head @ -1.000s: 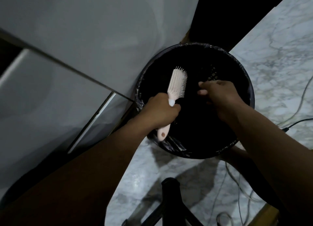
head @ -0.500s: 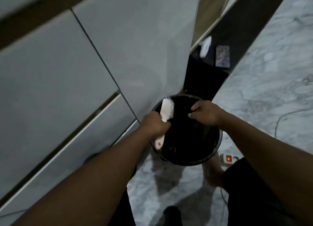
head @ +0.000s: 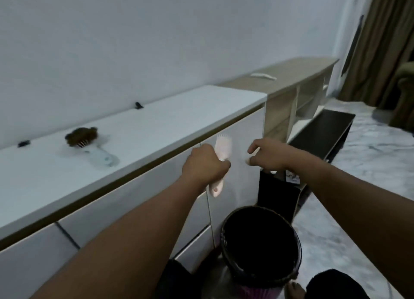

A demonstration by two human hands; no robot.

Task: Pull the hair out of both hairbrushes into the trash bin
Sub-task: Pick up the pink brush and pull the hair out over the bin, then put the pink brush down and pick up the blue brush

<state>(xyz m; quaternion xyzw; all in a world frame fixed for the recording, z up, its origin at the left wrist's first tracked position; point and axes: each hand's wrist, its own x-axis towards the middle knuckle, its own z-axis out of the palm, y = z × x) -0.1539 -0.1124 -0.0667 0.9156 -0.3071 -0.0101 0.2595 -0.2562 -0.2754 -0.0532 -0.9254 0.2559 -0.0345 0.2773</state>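
My left hand (head: pixel 205 164) grips the handle of a pale pink hairbrush (head: pixel 223 150), held upright in front of the white cabinet, bristles showing no hair. My right hand (head: pixel 266 155) hovers just right of the brush with fingers apart and nothing in it. Both hands are well above the black trash bin (head: pixel 261 242), which stands on the floor against the cabinet. A second hairbrush (head: pixel 89 145), white-handled and thick with dark brown hair, lies on the cabinet top to the left, out of both hands' reach.
The long white cabinet (head: pixel 143 133) runs along the wall, with small dark clips (head: pixel 139 105) near the back. A wooden shelf unit (head: pixel 298 90) and a low black stand (head: pixel 322 130) lie to the right. Marble floor and curtains are at the far right.
The view has tilted up from the bin to the cabinet top. Both hands have risen from over the bin to cabinet height, the left still holding the pink brush.
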